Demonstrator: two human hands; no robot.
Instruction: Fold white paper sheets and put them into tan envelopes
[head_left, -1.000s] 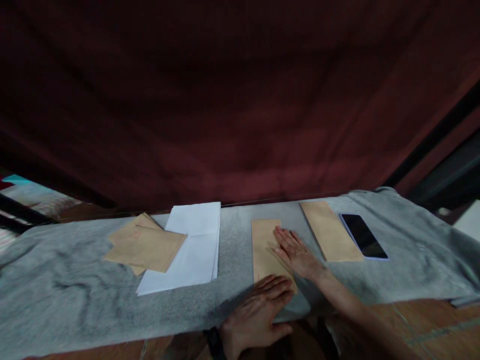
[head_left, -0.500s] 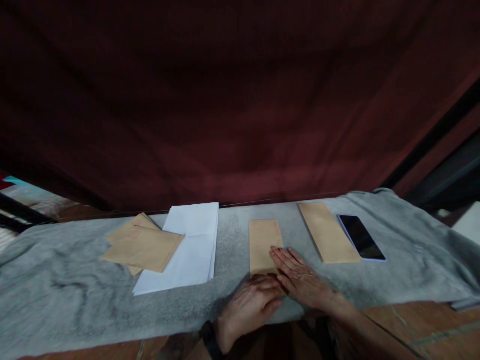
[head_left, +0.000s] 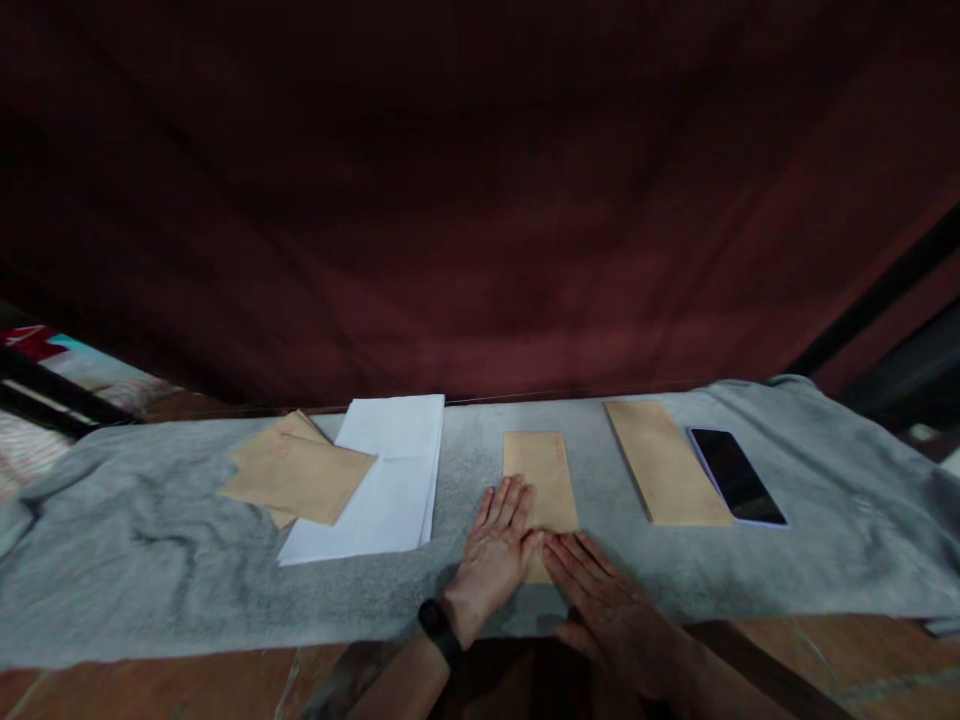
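Note:
A brown paper envelope (head_left: pixel 551 475) with faint red print lies upright in front of me on a grey cloth (head_left: pixel 480 470). My left hand (head_left: pixel 495 540) rests flat on its left side, fingers stretched out and pointing away from me. Along the lower right part of the envelope lies my right hand (head_left: pixel 596 585), its fingers straight and side by side, the tips on the paper. Neither hand grips anything. Both palms hide part of the envelope's lower end.
To the left, several brown envelopes (head_left: pixel 307 470) overlap a stack of white paper sheets (head_left: pixel 397 470). On the right lie a brown envelope stack (head_left: pixel 667 465) and a smartphone (head_left: pixel 739 475) with a purple edge. A dark red curtain (head_left: pixel 480 250) hangs behind the cloth.
My left hand has moved up onto the envelope's left side and flattened. My right hand has slid down toward the envelope's lower right edge. The view has shifted slightly.

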